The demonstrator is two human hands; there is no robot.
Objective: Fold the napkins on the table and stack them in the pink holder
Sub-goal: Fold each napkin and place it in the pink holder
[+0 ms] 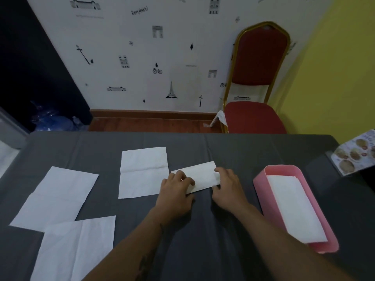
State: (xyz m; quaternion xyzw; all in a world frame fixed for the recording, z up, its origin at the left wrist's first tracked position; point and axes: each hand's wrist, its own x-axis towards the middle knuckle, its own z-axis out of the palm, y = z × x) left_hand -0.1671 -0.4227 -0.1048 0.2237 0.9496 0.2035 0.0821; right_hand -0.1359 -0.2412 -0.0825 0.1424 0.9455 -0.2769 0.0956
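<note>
A folded white napkin (199, 175) lies as a narrow strip in the middle of the dark table. My left hand (175, 192) presses on its left end, and my right hand (227, 183) pinches its right end. Three unfolded napkins lie flat to the left: one (143, 172) just beside the strip, one (56, 197) at far left, one (79, 248) near the front edge. To the right stands the pink holder (261, 185), with folded napkins (294, 207) stacked inside it.
The table wears a dark grey cloth (213, 230). A picture menu (353, 153) lies at the far right corner. Behind the table stands a red chair (253, 114) against the wall. Blue water bottles (52, 122) sit on the floor at the left.
</note>
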